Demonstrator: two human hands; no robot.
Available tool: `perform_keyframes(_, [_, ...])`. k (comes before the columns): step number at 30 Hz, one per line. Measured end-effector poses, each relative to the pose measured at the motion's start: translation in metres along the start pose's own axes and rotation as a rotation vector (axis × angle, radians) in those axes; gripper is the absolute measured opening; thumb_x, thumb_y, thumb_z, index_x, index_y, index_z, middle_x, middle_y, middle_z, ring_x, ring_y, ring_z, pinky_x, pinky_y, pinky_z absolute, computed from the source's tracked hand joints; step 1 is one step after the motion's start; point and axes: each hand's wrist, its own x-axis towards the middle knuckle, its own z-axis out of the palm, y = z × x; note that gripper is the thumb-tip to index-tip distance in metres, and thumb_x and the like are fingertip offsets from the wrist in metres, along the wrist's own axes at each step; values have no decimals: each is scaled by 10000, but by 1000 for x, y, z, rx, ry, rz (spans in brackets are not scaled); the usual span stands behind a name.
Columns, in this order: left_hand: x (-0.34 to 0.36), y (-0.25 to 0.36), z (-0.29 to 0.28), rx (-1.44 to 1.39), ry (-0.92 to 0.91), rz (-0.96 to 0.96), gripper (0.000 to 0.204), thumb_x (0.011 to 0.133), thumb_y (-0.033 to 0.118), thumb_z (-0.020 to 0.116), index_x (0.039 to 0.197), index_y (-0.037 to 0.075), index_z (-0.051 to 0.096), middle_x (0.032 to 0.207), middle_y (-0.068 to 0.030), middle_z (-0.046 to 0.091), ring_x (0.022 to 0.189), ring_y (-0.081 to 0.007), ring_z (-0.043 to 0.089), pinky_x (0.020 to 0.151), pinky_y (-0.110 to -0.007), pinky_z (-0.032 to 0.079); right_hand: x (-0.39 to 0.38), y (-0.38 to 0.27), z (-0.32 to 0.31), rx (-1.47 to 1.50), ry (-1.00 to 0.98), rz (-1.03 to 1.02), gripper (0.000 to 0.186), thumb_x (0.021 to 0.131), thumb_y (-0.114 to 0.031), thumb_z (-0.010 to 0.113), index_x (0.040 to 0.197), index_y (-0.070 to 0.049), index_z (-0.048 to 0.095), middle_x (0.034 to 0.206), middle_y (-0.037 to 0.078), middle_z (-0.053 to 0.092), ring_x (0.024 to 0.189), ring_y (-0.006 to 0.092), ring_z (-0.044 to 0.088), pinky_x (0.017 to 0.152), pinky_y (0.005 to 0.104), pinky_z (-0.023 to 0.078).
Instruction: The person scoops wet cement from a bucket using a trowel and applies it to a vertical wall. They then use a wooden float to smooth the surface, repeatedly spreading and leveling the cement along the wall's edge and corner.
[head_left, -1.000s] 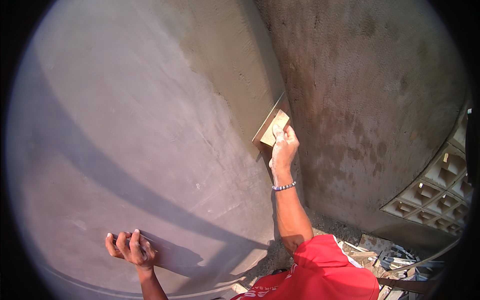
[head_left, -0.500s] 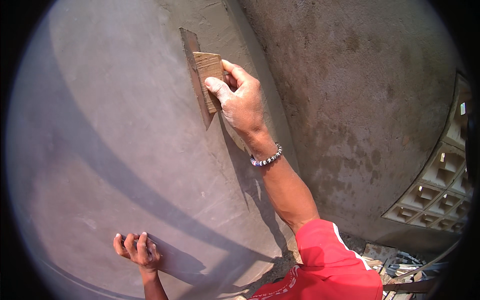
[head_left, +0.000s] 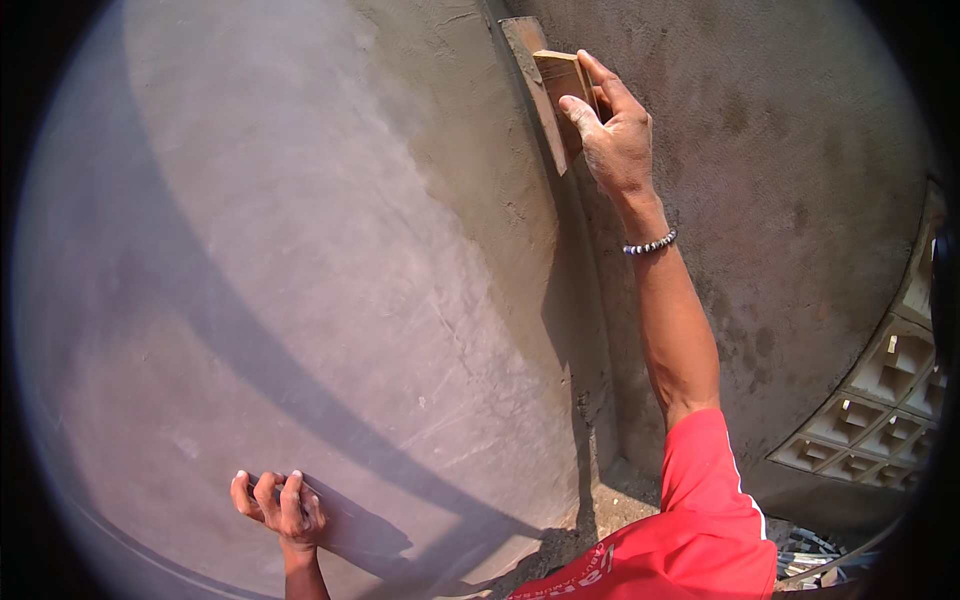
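Note:
My right hand (head_left: 610,130) grips the wooden handle of a flat plastering float (head_left: 545,95), held up at the inner corner where the two walls meet. The float's long blade stands nearly upright along a strip of darker, damp-looking plaster (head_left: 460,150) on the left wall. That wall (head_left: 250,230) is otherwise pale grey and smooth, with shadows across it. My left hand (head_left: 285,505), low on the left, holds nothing; its bent, separated fingers rest their tips against the pale wall.
A rough, stained wall (head_left: 760,200) rises on the right, with a band of square openwork vent blocks (head_left: 850,420) in it. Rubble and pale broken strips (head_left: 805,550) lie on the ground at lower right, below my red sleeve.
My right hand and float first rose leftward onto the left wall, then moved right and higher to the corner. My left hand has stayed on the wall, shifting slightly in view.

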Motion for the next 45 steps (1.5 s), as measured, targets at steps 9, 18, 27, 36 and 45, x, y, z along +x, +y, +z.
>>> perform_keyframes(9, [0,2,-2,5,-31,13,293,677,-73,576,941,38,640,1036,-141,530,1269,-424,340,780,-410,466,-149,65,-22,-281,-108,135,503,883,-97,646,1371,-92,521,1113,241,655,998,360,664,877,406,522])
perform_keyframes(18, [4,3,-2,15,-30,28,300,664,-57,572,940,41,638,997,-137,522,1243,-422,359,1001,-539,367,-395,129,-135,-505,-357,527,529,888,-89,624,1399,-83,485,1146,252,643,1058,322,644,916,365,494])
perform_keyframes(27, [5,0,0,6,3,44,259,652,-3,567,898,38,636,963,-137,536,1207,-417,382,953,-518,385,-173,40,-76,224,-18,413,521,920,-48,625,1391,61,431,1306,141,567,1169,183,560,1018,305,435])
perform_keyframes(36, [9,5,0,-7,23,21,258,642,12,585,892,44,643,955,-120,542,1192,-405,395,949,-530,384,-22,37,3,141,-131,251,451,889,-104,644,1312,18,549,1213,169,645,1078,230,637,977,346,483])
perform_keyframes(45, [11,4,-6,42,9,22,282,623,-3,602,896,52,645,944,-116,538,1184,-400,397,946,-560,375,-194,-11,-17,79,-562,-1,478,823,-9,673,1289,-19,566,1186,175,648,1120,276,623,965,363,478])
